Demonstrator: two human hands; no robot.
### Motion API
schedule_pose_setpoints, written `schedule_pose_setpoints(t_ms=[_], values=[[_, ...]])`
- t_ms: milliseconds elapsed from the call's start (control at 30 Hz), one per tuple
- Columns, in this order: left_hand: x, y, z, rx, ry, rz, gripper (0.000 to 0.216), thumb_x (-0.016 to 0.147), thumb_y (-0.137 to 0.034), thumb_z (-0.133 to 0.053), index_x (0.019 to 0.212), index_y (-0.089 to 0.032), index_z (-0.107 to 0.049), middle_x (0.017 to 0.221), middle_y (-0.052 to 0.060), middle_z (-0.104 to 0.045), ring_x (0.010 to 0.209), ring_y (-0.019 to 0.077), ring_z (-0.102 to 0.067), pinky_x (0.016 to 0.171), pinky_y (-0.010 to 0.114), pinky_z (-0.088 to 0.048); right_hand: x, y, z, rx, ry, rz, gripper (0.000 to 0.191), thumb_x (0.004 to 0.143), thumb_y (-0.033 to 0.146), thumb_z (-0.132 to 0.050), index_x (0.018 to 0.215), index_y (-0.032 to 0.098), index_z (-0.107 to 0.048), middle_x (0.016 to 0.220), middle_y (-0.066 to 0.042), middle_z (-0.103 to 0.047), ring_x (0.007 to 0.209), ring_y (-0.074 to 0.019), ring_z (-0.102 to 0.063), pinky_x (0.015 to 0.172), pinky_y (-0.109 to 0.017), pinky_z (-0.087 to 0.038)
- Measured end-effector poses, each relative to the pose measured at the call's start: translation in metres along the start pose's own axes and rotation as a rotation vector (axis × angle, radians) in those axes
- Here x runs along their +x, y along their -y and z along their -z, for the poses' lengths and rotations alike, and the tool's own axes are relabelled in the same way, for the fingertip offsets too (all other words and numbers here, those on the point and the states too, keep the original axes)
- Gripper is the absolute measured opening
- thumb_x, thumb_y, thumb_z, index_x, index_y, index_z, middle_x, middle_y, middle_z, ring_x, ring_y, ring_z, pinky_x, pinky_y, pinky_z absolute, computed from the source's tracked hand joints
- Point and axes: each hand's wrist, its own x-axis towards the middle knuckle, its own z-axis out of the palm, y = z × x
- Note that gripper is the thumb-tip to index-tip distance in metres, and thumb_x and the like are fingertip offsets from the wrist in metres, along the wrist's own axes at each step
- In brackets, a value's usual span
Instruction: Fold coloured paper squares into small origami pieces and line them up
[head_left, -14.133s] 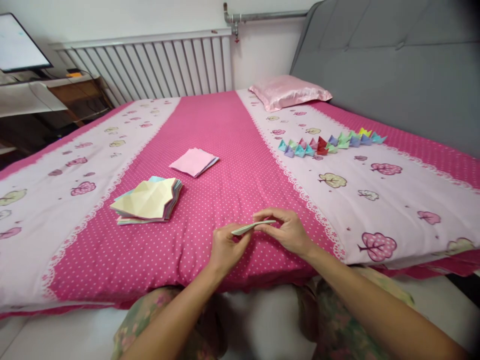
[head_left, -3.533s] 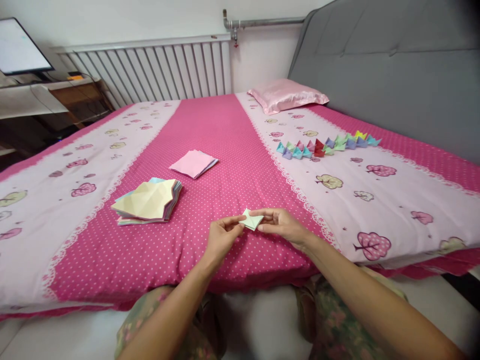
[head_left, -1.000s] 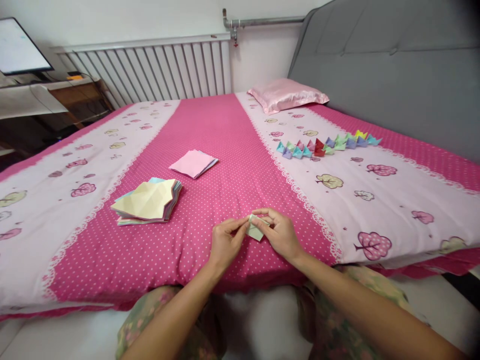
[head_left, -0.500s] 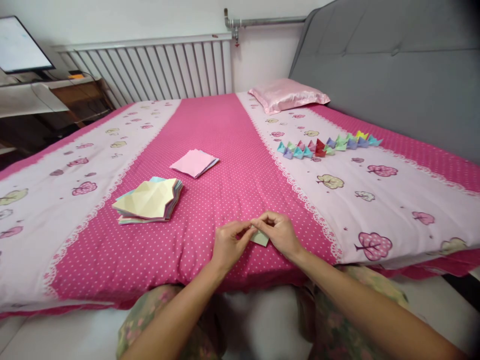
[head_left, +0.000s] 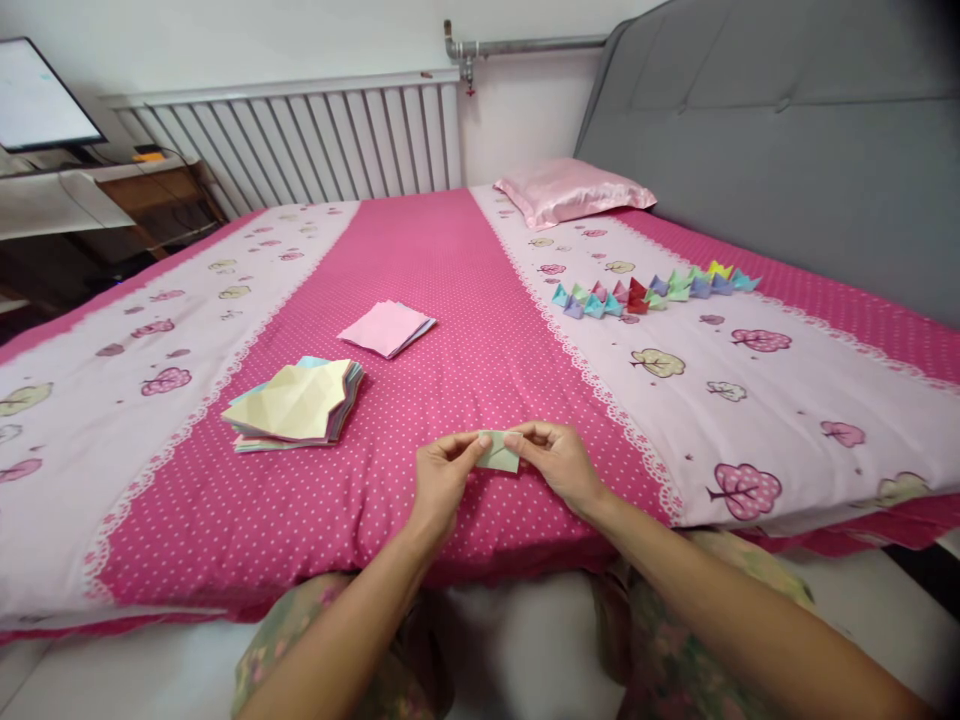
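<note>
A small folded piece of pale green paper (head_left: 499,456) is held between my two hands above the pink dotted part of the bed. My left hand (head_left: 444,478) pinches its left edge between thumb and fingers. On the right edge, my right hand (head_left: 559,464) grips it the same way, thumb on top. Crease lines show on the paper's face. To the left lie a thick stack of creased papers (head_left: 289,402), pale yellow on top, and a smaller stack of pink-topped square papers (head_left: 387,328).
Several small folded paper shapes (head_left: 637,296) in many colours stand in rows on the bed (head_left: 450,260) at the right. Behind them are a pink pillow (head_left: 570,190) and a grey headboard (head_left: 787,150). A radiator (head_left: 300,145) lines the wall; a monitor (head_left: 41,98) stands far left.
My hands have moved slightly apart and the folded paper has risen a little to the left, with more of its face showing. The stacks and folded shapes lie as before.
</note>
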Motion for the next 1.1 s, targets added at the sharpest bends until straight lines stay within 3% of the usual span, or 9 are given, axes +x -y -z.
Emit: schedule_pose_setpoints(t_ms=[333, 500, 667, 900, 1100], values=[[0.000, -0.002, 0.000, -0.117, 0.083, 0.019, 0.015, 0.061, -0.024, -0.075, 0.071, -0.015, -0.070, 0.066, 0.002, -0.069, 0.058, 0.0085, -0.059, 0.059, 0.020, -0.045, 0.001, 0.007, 0.006, -0.164, -0.005, 0.115, 0.019, 0.073, 0.035, -0.064, 0.079, 0.019, -0.072, 0.076, -0.003, -0.072, 0.067, -0.0169, -0.064, 0.065, -0.029, -0.050], [0.000, -0.004, -0.001, -0.073, 0.086, 0.018, 0.019, 0.058, -0.026, -0.077, 0.072, -0.014, -0.070, 0.068, 0.005, -0.070, 0.059, 0.0117, -0.061, 0.060, 0.023, -0.047, 0.002, 0.007, 0.007, -0.171, 0.009, 0.121, 0.018, 0.074, 0.034, -0.064, 0.077, 0.017, -0.071, 0.073, -0.004, -0.071, 0.065, -0.0159, -0.063, 0.064, -0.028, -0.049], [-0.001, -0.007, 0.001, 0.066, 0.089, 0.017, 0.019, 0.061, -0.030, -0.074, 0.067, -0.013, -0.071, 0.061, 0.005, -0.068, 0.052, 0.0096, -0.056, 0.052, 0.020, -0.043, 0.001, 0.007, 0.010, -0.212, 0.041, 0.122, 0.019, 0.074, 0.034, -0.063, 0.072, 0.017, -0.070, 0.068, -0.004, -0.069, 0.061, -0.0150, -0.061, 0.060, -0.026, -0.047], [0.000, -0.007, 0.000, 0.006, 0.103, 0.020, 0.020, 0.059, -0.030, -0.075, 0.065, -0.012, -0.069, 0.058, 0.005, -0.066, 0.051, 0.0102, -0.055, 0.054, 0.022, -0.043, 0.004, 0.004, 0.011, -0.192, 0.049, 0.078, 0.021, 0.075, 0.035, -0.061, 0.074, 0.016, -0.069, 0.070, -0.003, -0.069, 0.063, -0.0149, -0.061, 0.061, -0.027, -0.047], [-0.001, 0.001, 0.000, -0.024, 0.099, 0.021, 0.018, 0.062, -0.030, -0.074, 0.064, -0.012, -0.068, 0.056, 0.002, -0.063, 0.050, 0.0078, -0.052, 0.054, 0.020, -0.041, 0.003, -0.001, 0.005, -0.026, 0.096, -0.023, 0.025, 0.059, 0.032, -0.075, 0.073, 0.015, -0.062, 0.067, -0.001, -0.065, 0.060, -0.0137, -0.060, 0.060, -0.027, -0.049]])
